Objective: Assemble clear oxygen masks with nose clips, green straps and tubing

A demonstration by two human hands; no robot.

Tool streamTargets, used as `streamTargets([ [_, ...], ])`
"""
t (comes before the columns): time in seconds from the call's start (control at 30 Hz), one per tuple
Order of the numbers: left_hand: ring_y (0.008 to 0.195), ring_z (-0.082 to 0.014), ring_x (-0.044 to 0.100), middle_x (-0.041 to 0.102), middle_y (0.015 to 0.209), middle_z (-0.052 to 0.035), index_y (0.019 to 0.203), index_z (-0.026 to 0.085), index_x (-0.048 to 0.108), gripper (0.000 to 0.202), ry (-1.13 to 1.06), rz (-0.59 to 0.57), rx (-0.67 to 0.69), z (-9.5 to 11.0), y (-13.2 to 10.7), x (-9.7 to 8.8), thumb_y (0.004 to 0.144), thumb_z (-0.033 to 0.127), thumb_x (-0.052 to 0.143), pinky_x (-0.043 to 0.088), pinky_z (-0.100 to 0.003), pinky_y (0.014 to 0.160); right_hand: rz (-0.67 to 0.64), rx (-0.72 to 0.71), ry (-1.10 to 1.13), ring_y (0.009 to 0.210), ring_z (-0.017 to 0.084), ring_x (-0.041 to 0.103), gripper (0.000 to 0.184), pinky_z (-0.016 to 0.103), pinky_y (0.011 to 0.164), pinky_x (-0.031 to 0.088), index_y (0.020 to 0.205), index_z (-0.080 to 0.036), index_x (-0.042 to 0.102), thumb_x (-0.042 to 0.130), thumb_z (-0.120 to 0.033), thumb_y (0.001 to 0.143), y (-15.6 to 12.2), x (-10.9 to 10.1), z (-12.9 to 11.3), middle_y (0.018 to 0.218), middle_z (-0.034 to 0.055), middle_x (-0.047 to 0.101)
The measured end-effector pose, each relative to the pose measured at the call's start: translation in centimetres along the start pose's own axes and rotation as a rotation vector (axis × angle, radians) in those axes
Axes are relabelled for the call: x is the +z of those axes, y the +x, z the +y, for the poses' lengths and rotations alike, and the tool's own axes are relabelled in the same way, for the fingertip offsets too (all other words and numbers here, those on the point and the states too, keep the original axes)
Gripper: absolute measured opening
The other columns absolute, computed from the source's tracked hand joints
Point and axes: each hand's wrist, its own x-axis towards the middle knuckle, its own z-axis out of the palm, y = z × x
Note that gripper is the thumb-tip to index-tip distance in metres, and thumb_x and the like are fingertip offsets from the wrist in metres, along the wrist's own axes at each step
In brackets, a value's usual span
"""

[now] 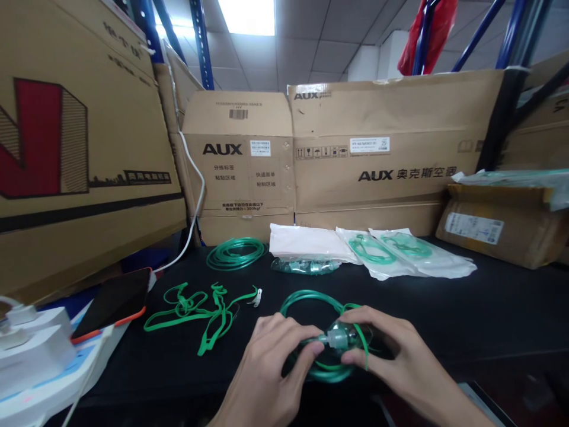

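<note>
A clear green oxygen mask (352, 335) is gripped between the thumb and fingers of my right hand (400, 350), near the front of the black table. My left hand (275, 359) pinches the end of the green tubing between thumb and forefinger. That end meets the mask's pale connector (336, 338); how deep it sits I cannot tell. Behind and below both hands lies the coiled tubing (306, 295), partly hidden by them. A green elastic strap (362, 339) crosses the mask. Loose green elastic straps (217, 320) lie to the left in a tangle.
Another tubing coil (235, 255) lies at the back, beside a white packet (306, 242), a clear mask piece (304, 267) and bagged tubing (411, 246). A phone (115, 299) and power strip (35, 379) occupy the left. Cardboard boxes (377, 136) wall the rear; a brown carton (502, 228) stands right.
</note>
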Motion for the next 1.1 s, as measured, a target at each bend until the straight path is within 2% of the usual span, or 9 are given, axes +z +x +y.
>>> streamTargets([
  [0.17, 0.08, -0.0188, 0.064, 0.072, 0.089, 0.0026, 0.107, 0.027, 0.069, 0.012, 0.011, -0.011, -0.046, -0.12, -0.03, -0.1, 0.102, 0.02, 0.06, 0.044, -0.035, 0.085, 0.014, -0.062, -0.035, 0.088, 0.019, 0.074, 0.029, 0.027, 0.079, 0.058, 0.106, -0.028, 0.071, 0.081, -0.045, 0.086, -0.16, -0.04, 0.27, 0.097, -0.0011, 0.077],
  [0.33, 0.081, -0.0191, 0.064, 0.072, 0.088, 0.0022, 0.103, 0.026, 0.069, 0.013, -0.013, -0.035, -0.055, -0.21, -0.01, -0.14, 0.104, 0.02, 0.057, 0.045, -0.036, 0.086, 0.013, -0.06, -0.037, 0.091, 0.022, 0.077, 0.029, 0.028, 0.08, 0.061, 0.104, -0.026, 0.073, 0.082, -0.045, 0.084, -0.05, -0.25, 0.02, 0.097, 0.0011, 0.079],
  [0.5, 0.077, -0.0193, 0.064, 0.071, 0.084, 0.0026, 0.096, 0.024, 0.066, 0.014, -0.043, -0.046, -0.085, 0.0, 0.15, -0.11, 0.104, 0.022, 0.055, 0.045, -0.036, 0.084, 0.064, -0.155, 0.016, 0.094, 0.024, 0.079, 0.029, 0.026, 0.081, 0.065, 0.103, -0.026, 0.076, 0.083, -0.046, 0.083, 0.2, -0.05, -0.34, 0.1, 0.0034, 0.082],
  [0.73, 0.076, -0.0191, 0.062, 0.067, 0.083, 0.0022, 0.094, 0.023, 0.062, 0.012, -0.065, -0.079, -0.124, 0.44, 0.09, -0.23, 0.104, 0.023, 0.056, 0.045, -0.033, 0.074, 0.083, -0.211, 0.1, 0.093, 0.021, 0.079, 0.031, 0.022, 0.082, 0.065, 0.109, -0.027, 0.077, 0.088, -0.033, 0.08, 0.49, 0.21, -0.39, 0.102, 0.0019, 0.082],
  [0.9, 0.079, -0.0203, 0.062, 0.066, 0.086, 0.0011, 0.098, 0.023, 0.06, 0.011, -0.055, -0.059, -0.088, 0.23, -0.28, 0.16, 0.105, 0.023, 0.052, 0.045, -0.035, 0.078, 0.069, -0.211, 0.115, 0.092, 0.019, 0.079, 0.037, 0.022, 0.083, 0.064, 0.112, -0.029, 0.077, 0.09, -0.026, 0.077, 0.31, 0.19, -0.13, 0.102, 0.0003, 0.082],
  [1.1, 0.084, -0.0212, 0.063, 0.067, 0.09, -0.0009, 0.1, 0.022, 0.06, 0.009, 0.033, -0.076, -0.06, 0.32, -0.43, 0.21, 0.104, 0.018, 0.053, 0.046, -0.039, 0.088, 0.044, -0.187, 0.114, 0.092, 0.02, 0.079, 0.032, 0.023, 0.084, 0.064, 0.109, -0.028, 0.077, 0.088, -0.031, 0.079, 0.33, 0.18, 0.05, 0.101, 0.0007, 0.082],
])
